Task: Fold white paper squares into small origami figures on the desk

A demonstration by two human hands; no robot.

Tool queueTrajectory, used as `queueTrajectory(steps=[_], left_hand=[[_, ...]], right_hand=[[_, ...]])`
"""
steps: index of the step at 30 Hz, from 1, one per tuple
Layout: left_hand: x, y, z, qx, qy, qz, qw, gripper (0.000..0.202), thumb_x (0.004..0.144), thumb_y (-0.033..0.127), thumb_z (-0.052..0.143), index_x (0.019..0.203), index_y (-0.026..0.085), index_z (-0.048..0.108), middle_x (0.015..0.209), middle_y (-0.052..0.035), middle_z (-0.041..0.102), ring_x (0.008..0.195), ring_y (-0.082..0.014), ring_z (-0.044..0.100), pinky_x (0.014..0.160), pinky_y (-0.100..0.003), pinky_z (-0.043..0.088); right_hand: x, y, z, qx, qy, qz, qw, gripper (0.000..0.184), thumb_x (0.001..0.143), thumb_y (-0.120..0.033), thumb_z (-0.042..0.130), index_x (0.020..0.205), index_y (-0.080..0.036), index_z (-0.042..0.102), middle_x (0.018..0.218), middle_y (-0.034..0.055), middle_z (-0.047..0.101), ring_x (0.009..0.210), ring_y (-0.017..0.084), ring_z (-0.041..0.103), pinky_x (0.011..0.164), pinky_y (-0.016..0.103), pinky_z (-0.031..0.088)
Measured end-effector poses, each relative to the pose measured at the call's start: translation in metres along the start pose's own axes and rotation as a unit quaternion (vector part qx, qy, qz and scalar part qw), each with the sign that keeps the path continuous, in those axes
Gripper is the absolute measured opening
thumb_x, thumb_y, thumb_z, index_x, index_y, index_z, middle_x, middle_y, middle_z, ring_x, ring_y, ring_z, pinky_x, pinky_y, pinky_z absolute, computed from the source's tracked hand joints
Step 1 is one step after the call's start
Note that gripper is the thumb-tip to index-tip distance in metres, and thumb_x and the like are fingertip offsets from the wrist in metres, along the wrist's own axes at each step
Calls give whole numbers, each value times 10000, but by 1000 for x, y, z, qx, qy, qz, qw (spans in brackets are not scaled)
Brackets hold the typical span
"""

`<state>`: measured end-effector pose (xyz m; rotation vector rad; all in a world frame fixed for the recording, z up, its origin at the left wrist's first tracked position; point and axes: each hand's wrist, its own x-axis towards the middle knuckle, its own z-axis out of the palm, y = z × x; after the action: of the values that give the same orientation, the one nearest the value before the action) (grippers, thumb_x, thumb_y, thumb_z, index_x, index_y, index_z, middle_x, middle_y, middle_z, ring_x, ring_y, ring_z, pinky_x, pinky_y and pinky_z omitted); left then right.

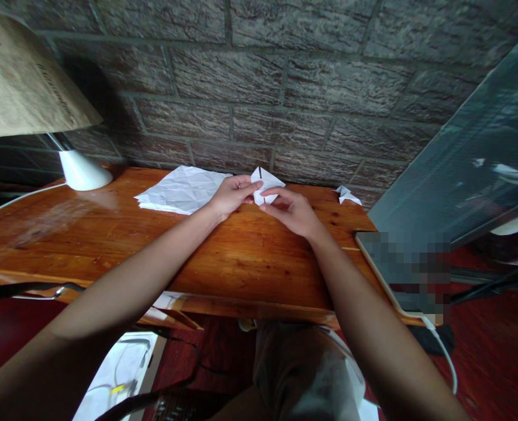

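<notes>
Over the back of the wooden table, both my hands hold a small folded piece of white paper [270,180] with a dark slit between its folds. My left hand [234,196] pinches its left side, thumb on the front. From the right, my right hand [294,211] grips the lower right part between thumb and fingers. Left of my left hand lies a stack of creased white paper sheets [182,188]. A small folded white paper figure [347,196] rests near the table's back right corner.
The wooden table [241,263] stands against a dark brick wall [250,88]. A white-based lamp [83,169] with a printed shade stands at the left. At the right edge lies a flat device [377,257], partly blurred, with a white cable [443,345] hanging down.
</notes>
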<state>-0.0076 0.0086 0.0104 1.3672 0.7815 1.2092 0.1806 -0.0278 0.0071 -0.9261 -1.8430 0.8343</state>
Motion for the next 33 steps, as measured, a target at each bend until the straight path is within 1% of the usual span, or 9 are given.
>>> queueTrajectory(steps=[3, 5, 9, 13, 16, 21, 26, 29, 33], left_hand=[[0, 0, 1, 3, 3, 6, 1000, 404, 650, 499, 880, 751, 154, 697, 724, -14, 686, 653, -104, 602, 631, -245, 484], [-1, 0, 3, -2, -2, 7, 1000, 402, 651, 491, 882, 759, 150, 698, 736, -18, 694, 670, -110, 618, 649, -251, 495], [-2, 1, 6, -4, -8, 11, 1000, 427, 619, 499, 897, 768, 146, 708, 726, -11, 700, 641, -100, 610, 618, -233, 484], [-4, 2, 7, 24, -4, 23, 999, 431, 636, 527, 876, 709, 154, 673, 673, 6, 677, 608, -91, 584, 607, -228, 480], [-5, 3, 9, 37, -4, 28, 999, 430, 653, 537, 859, 716, 156, 671, 665, 5, 675, 602, -93, 574, 622, -238, 485], [-5, 3, 9, 33, -3, 23, 999, 452, 636, 559, 861, 694, 161, 654, 647, 9, 664, 607, -101, 581, 639, -250, 493], [-3, 3, 7, 10, 1, 7, 1000, 456, 617, 540, 883, 728, 150, 675, 684, -4, 687, 627, -106, 610, 649, -250, 510], [-3, 3, 8, -1, -1, -9, 1000, 417, 655, 484, 884, 781, 138, 686, 719, -14, 708, 667, -115, 650, 686, -256, 538], [-4, 4, 9, -21, -8, -25, 999, 359, 715, 370, 871, 906, 126, 691, 778, -27, 735, 710, -123, 692, 735, -271, 572]], right_hand=[[0, 0, 0, 21, 23, 5, 999, 426, 797, -533, 755, 1120, -290, 620, 988, 7, 717, 768, 172, 657, 674, 289, 523], [0, 1, -2, 22, 21, 7, 1000, 427, 817, -550, 732, 1136, -288, 625, 933, 8, 714, 761, 176, 661, 660, 290, 528], [0, 4, -2, -15, -18, 10, 1000, 347, 855, -546, 694, 1049, -258, 681, 814, 0, 699, 740, 169, 689, 628, 266, 524], [-1, 6, 1, -10, -25, 35, 999, 343, 857, -555, 683, 984, -235, 687, 903, 16, 731, 700, 164, 733, 503, 218, 483], [-1, 5, 1, -4, -28, 49, 998, 371, 847, -568, 688, 982, -223, 692, 923, 28, 740, 671, 166, 744, 430, 193, 442], [-1, -1, -2, 15, -36, 60, 997, 399, 832, -586, 700, 972, -213, 710, 964, 42, 742, 690, 167, 753, 422, 178, 428], [-1, -4, -3, 34, -56, 69, 995, 416, 798, -600, 729, 918, -201, 719, 890, 41, 731, 689, 175, 745, 420, 186, 395], [0, -3, -2, 40, -35, 73, 996, 439, 765, -619, 749, 886, -198, 716, 807, 35, 718, 670, 174, 724, 434, 203, 401], [1, 0, -1, 42, 15, 79, 996, 468, 728, -636, 772, 859, -196, 685, 660, 6, 676, 555, 138, 638, 462, 229, 421]])
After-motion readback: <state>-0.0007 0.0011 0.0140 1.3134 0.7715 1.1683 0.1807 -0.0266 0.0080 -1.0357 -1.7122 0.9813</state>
